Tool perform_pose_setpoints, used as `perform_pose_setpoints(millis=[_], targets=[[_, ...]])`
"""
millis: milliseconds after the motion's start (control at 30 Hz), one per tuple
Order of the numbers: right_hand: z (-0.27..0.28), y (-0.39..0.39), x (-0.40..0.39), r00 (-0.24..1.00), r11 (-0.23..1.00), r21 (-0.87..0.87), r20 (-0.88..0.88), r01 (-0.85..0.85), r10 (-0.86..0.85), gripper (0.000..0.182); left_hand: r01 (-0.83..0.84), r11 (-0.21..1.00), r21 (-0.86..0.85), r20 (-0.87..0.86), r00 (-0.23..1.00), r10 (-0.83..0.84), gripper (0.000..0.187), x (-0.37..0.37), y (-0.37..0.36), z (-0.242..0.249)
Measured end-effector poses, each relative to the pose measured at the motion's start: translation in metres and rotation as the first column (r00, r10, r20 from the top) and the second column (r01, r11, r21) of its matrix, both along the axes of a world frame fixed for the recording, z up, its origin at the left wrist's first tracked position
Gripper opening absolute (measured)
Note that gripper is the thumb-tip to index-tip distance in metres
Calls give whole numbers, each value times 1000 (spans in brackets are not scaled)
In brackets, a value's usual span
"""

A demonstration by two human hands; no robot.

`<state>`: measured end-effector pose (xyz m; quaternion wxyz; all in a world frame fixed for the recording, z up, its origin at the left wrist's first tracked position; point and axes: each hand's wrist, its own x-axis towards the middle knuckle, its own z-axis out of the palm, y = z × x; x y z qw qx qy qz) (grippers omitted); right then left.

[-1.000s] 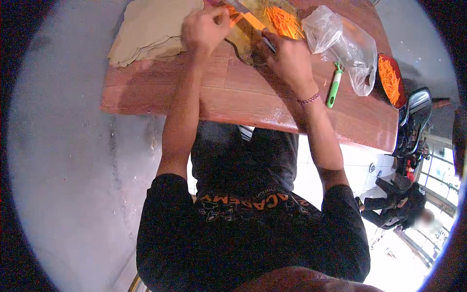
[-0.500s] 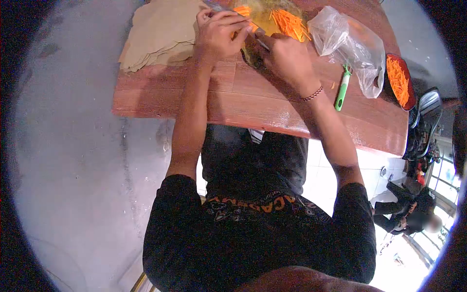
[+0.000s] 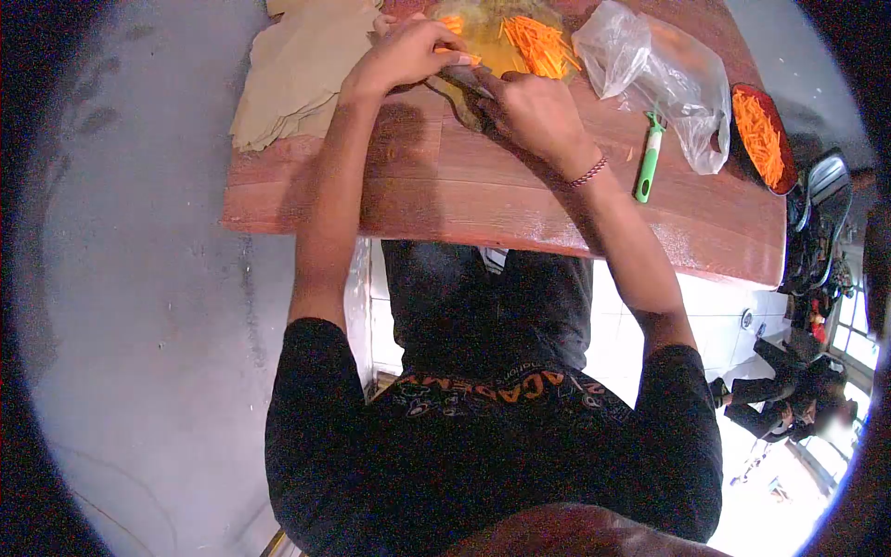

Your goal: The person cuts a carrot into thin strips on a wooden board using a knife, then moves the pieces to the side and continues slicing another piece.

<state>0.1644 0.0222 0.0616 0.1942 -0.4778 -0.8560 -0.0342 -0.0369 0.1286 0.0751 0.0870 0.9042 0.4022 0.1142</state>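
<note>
My left hand [image 3: 408,58] is closed, its fingertips bent over a piece of carrot [image 3: 458,58] at the near side of a yellowish cutting board [image 3: 484,32]. In my right hand [image 3: 541,116] is a knife [image 3: 471,80], gripped by its handle, with the blade slanting up and left towards my left fingers. Part of the blade is hidden by my left hand. Beside the knife, on the right of the board, lies a heap of thin carrot strips [image 3: 541,45]. A few more orange carrot pieces [image 3: 451,24] sit behind my left hand.
Torn brown paper [image 3: 288,79] covers the table's left side. To the right are a clear plastic bag [image 3: 659,79], a green-and-white peeler [image 3: 651,158] and a dark red tray [image 3: 789,167] of shredded carrot. The wooden table's [image 3: 445,209] near edge is before me. Another person [image 3: 789,395] sits at far right.
My left hand has moved left and slightly nearer me. The knife's blade has shifted down towards the board's near edge. My right hand still grips it; the view has tilted slightly.
</note>
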Motion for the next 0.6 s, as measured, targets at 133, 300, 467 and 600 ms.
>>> perform_pose_setpoints(millis=[133,300,467,600], targets=[[0,0,3,1000,1000,17,-23,2,-2,20,-14,996,-84,19,1000,16,34,2,10,-4],[0,-2,3,999,997,-71,19,27,-26,40,64,995,-79,82,995,-57,37,-9,42,-30],[1,1,10,999,997,-70,25,41,-39,39,-12,999,49,3,1000,11,37,-22,71,-30],[9,-2,15,996,990,-107,-2,89,-90,37,-181,969,-166,142,969,205,35,0,26,35]])
